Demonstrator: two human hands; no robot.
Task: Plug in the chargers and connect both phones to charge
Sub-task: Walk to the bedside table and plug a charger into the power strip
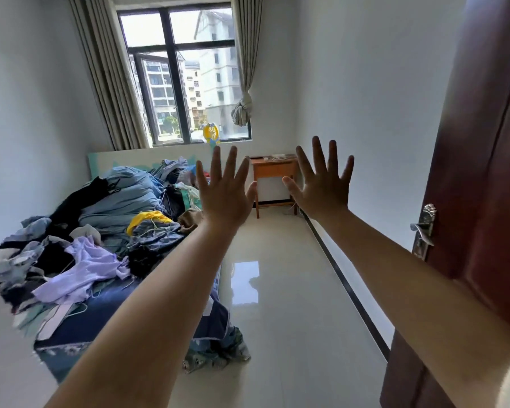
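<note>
Both arms are stretched out in front of me at chest height. My left hand [223, 191] is spread wide, fingers up, holding nothing. My right hand [324, 184] is spread the same way and is also empty. Between and behind them, at the far wall under the window, stands a small orange wooden table [274, 169]. Small flat items [273, 157] lie on its top, too far off to tell what they are. No phone or charger can be made out from here.
A bed [100, 328] heaped with clothes [106, 225] fills the left side. Glossy tiled floor [277, 304] runs from me to the table. A dark red door [483, 172] with a metal handle [423, 228] stands open at the right. Curtained window at the back.
</note>
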